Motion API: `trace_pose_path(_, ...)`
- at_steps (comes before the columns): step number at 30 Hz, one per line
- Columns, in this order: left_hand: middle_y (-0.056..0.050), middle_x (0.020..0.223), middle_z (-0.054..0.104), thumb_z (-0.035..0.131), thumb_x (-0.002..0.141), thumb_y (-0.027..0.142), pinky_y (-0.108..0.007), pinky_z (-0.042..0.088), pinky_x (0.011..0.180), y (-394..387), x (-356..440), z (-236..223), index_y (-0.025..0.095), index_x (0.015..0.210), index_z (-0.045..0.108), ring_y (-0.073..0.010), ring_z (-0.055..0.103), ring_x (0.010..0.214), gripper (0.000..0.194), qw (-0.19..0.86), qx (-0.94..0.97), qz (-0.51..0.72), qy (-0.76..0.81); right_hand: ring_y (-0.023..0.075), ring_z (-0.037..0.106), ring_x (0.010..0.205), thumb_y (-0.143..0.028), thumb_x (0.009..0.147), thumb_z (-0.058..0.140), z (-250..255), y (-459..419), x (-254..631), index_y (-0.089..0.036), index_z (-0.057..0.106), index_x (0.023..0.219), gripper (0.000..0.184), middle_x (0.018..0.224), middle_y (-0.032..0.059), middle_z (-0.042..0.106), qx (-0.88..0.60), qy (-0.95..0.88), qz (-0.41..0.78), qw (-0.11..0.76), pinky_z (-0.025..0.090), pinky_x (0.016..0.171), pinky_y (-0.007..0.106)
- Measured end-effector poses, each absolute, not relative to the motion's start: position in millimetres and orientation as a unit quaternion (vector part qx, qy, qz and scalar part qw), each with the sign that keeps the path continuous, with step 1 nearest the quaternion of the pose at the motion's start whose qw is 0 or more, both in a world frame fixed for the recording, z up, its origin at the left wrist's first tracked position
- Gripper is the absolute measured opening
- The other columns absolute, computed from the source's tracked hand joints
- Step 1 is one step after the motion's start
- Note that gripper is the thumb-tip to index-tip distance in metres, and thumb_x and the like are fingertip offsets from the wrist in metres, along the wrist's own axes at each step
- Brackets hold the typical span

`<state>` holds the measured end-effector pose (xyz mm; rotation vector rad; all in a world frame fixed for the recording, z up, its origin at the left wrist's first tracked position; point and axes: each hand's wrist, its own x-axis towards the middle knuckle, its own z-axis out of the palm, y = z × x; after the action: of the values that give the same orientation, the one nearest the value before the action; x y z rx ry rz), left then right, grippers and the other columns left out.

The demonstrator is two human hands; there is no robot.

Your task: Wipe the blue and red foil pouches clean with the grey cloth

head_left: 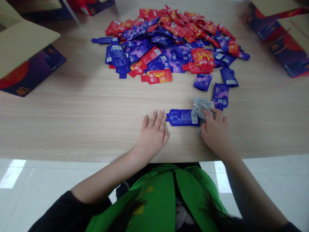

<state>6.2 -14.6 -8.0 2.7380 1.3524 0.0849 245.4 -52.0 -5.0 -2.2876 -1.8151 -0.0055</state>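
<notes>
A blue sachet (181, 118) lies flat on the table in front of me, printed side with a barcode facing up and its narrow neck pointing left. My left hand (154, 130) rests flat with fingers stretched out, the fingertips at the sachet's neck. My right hand (216, 129) grips a crumpled grey cloth (202, 104) against the sachet's right end, partly covering it. Just behind the cloth are loose blue sachets, one (220, 95) nearly touching it and another (202, 82) farther back.
A large heap of red and blue sachets (169, 42) spreads across the far middle of the table (72, 129). Open cardboard boxes stand at the left (31, 71) and right (289, 51). Another red and blue box (94, 6) is at the back left. The table's front edge runs close to my body.
</notes>
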Motion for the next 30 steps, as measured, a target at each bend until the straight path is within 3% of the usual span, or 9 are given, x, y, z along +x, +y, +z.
trace_pose_path(3, -0.015, 0.166, 0.033, 0.038, 0.102, 0.029, -0.061, 0.032, 0.120, -15, 7, -8, 0.004, 0.155, 0.043, -0.0363, 0.033, 0.153, 0.059, 0.043, 0.894, 0.029, 0.445, 0.0353, 0.052, 0.122, -0.016, 0.092, 0.040, 2, -42, 257, -0.014, 0.061, 0.135, 0.048, 0.131, 0.0208, 0.054, -0.744, -0.640, 0.019, 0.188, 0.046, 0.100, 0.056)
trace_pose_path(6, -0.017, 0.165, 0.034, 0.038, 0.102, 0.029, -0.062, 0.033, 0.119, -15, 8, -7, 0.004, 0.154, 0.044, -0.0372, 0.034, 0.153, 0.059, 0.036, 0.894, 0.029, 0.445, 0.0337, 0.050, 0.126, -0.015, 0.092, 0.040, 8, -33, 229, -0.019, 0.058, 0.140, 0.052, 0.138, 0.0180, 0.052, -0.699, -0.674, 0.021, 0.236, 0.044, 0.103, 0.054)
trace_pose_path(11, -0.023, 0.150, 0.056, 0.043, 0.101, 0.031, -0.062, 0.033, 0.118, -14, 8, -4, 0.003, 0.141, 0.060, -0.0397, 0.040, 0.149, 0.052, 0.032, 0.898, 0.011, 0.438, 0.0336, 0.050, 0.117, -0.017, 0.093, 0.045, 1, -31, 169, -0.028, 0.057, 0.145, 0.054, 0.153, 0.0118, 0.049, -0.630, -0.764, 0.032, 0.136, 0.041, 0.097, 0.055)
trace_pose_path(17, -0.016, 0.165, 0.033, 0.039, 0.101, 0.027, -0.062, 0.034, 0.118, -14, 8, -4, 0.005, 0.155, 0.044, -0.0376, 0.034, 0.152, 0.059, 0.033, 0.897, 0.013, 0.440, 0.0371, 0.052, 0.116, -0.019, 0.093, 0.043, -10, -46, 216, -0.023, 0.057, 0.145, 0.054, 0.150, 0.0160, 0.049, -0.707, -0.697, -0.013, 0.116, 0.045, 0.093, 0.059)
trace_pose_path(21, -0.016, 0.165, 0.034, 0.038, 0.101, 0.027, -0.062, 0.033, 0.119, -15, 9, -6, 0.004, 0.155, 0.044, -0.0374, 0.033, 0.153, 0.059, 0.035, 0.894, 0.020, 0.447, 0.0377, 0.052, 0.122, -0.018, 0.092, 0.042, -8, -49, 260, -0.022, 0.056, 0.145, 0.055, 0.145, 0.0180, 0.050, -0.734, -0.667, -0.011, 0.128, 0.047, 0.095, 0.060)
trace_pose_path(26, -0.016, 0.165, 0.034, 0.038, 0.103, 0.030, -0.062, 0.033, 0.119, -16, 11, -6, 0.005, 0.155, 0.043, -0.0371, 0.033, 0.153, 0.058, 0.029, 0.891, 0.019, 0.452, 0.0347, 0.048, 0.131, -0.016, 0.094, 0.041, 2, -36, 237, -0.019, 0.060, 0.139, 0.049, 0.142, 0.0186, 0.050, -0.684, -0.688, -0.012, 0.242, 0.045, 0.104, 0.056)
trace_pose_path(30, -0.022, 0.155, 0.050, 0.039, 0.104, 0.032, -0.062, 0.034, 0.118, -15, 10, -4, 0.004, 0.142, 0.059, -0.0393, 0.039, 0.149, 0.051, 0.020, 0.896, -0.002, 0.443, 0.0326, 0.053, 0.120, -0.014, 0.094, 0.043, 4, -35, 188, -0.024, 0.063, 0.139, 0.050, 0.148, 0.0131, 0.052, -0.608, -0.772, 0.035, 0.180, 0.046, 0.101, 0.054)
